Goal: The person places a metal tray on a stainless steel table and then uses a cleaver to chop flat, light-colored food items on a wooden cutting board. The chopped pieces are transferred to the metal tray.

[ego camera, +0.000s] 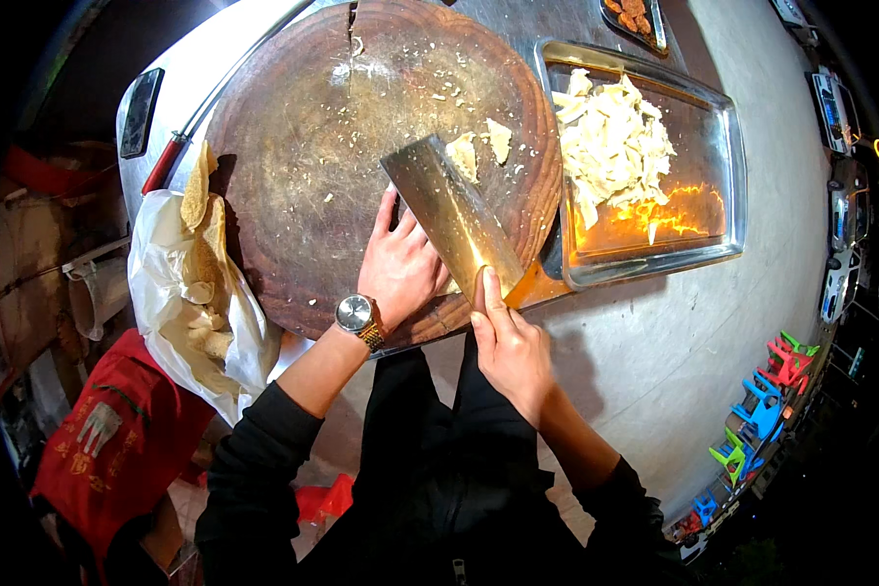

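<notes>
My right hand grips a broad metal cleaver near its handle end, the index finger lying along the blade. Held over a round wooden chopping block, the blade slants up to the left. My left hand, with a wristwatch at the wrist, lies on the block with its visible fingers apart. The blade hides its other fingertips. A pale scrap of food shows between that hand and the blade. Just beyond the cleaver lie two pale food pieces, with crumbs scattered around.
Right of the block, a metal tray holds a heap of pale sliced food. At left are a white plastic bag with tan food pieces, a red-handled honing steel and a phone. Plastic stools stand far right.
</notes>
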Available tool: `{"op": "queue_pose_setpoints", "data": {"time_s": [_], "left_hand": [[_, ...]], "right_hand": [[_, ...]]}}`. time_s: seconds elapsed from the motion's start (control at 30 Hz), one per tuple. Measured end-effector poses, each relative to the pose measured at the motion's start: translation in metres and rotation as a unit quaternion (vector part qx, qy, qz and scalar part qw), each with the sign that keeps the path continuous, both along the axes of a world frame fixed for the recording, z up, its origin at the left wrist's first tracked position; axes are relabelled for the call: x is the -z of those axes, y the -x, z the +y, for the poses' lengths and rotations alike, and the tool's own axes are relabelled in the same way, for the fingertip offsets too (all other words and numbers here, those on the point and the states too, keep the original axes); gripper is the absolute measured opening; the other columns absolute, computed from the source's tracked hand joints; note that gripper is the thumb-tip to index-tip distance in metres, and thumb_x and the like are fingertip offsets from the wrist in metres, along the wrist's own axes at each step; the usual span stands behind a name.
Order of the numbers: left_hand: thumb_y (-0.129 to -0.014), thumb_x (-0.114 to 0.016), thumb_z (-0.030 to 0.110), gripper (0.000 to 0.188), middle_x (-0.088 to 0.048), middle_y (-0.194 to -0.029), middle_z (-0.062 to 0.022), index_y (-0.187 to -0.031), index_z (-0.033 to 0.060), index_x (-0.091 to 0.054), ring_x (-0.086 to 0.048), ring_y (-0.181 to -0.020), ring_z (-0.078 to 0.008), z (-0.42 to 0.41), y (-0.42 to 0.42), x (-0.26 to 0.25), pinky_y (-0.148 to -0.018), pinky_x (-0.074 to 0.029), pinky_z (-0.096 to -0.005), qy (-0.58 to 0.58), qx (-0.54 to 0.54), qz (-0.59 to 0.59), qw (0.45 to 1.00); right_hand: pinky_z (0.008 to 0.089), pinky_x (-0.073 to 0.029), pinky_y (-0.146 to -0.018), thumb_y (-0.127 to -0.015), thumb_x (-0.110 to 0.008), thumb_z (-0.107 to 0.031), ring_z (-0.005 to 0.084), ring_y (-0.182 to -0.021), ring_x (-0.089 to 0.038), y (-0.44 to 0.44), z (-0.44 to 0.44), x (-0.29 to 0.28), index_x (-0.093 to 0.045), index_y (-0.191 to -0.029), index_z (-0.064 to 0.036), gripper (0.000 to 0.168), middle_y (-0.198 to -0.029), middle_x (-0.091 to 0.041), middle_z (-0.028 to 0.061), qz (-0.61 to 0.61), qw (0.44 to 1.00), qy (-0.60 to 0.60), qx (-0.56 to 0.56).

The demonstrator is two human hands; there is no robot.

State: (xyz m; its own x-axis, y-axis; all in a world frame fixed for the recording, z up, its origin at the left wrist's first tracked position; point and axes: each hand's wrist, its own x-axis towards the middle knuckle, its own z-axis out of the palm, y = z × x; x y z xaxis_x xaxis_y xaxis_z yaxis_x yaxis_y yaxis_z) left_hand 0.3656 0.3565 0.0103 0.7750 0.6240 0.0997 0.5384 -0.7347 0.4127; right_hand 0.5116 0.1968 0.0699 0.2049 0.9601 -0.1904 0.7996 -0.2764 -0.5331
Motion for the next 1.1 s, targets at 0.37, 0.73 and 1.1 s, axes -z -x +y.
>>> {"op": "queue_pose_setpoints", "data": {"time_s": [0.37, 0.73, 1.1], "left_hand": [[-0.098, -0.065, 0.026, 0.038, -0.065, -0.139, -0.0124, -0.130, 0.0061, -0.069, -0.052, -0.144, -0.0308, -0.001, -0.003, 0.000, -0.130, -0.021, -0.0608, -0.023, -0.012, -0.022, 0.999], [-0.097, -0.062, 0.016, 0.050, -0.055, -0.155, -0.0143, -0.145, 0.0029, -0.060, -0.045, -0.151, -0.0302, -0.013, -0.020, -0.013, -0.127, -0.030, -0.0509, -0.064, -0.064, -0.021, 0.996], [-0.088, -0.067, 0.015, 0.051, -0.060, -0.148, -0.0217, -0.137, 0.0009, -0.064, -0.051, -0.144, -0.0385, -0.026, -0.017, 0.000, -0.127, -0.034, -0.0516, -0.032, -0.076, -0.064, 0.995]], "right_hand": [[0.0560, -0.056, -0.068, -0.106, -0.061, -0.026, 0.0490, -0.080, -0.072, -0.001, 0.055, 0.001, -0.048, -0.158, -0.005, 0.058, -0.085, -0.071, 0.0297, 0.037, 0.999, 0.024, 0.033], [0.0481, -0.058, -0.078, -0.111, -0.051, -0.030, 0.0441, -0.095, -0.074, -0.055, 0.073, -0.050, -0.055, -0.152, -0.003, 0.049, -0.101, -0.071, 0.0327, 0.153, 0.982, 0.090, 0.061], [0.0509, -0.058, -0.065, -0.104, -0.065, -0.020, 0.0438, -0.074, -0.073, -0.039, -0.054, -0.027, -0.041, -0.162, -0.003, 0.065, -0.093, -0.074, 0.0262, 0.094, 0.995, 0.031, -0.027]]}}
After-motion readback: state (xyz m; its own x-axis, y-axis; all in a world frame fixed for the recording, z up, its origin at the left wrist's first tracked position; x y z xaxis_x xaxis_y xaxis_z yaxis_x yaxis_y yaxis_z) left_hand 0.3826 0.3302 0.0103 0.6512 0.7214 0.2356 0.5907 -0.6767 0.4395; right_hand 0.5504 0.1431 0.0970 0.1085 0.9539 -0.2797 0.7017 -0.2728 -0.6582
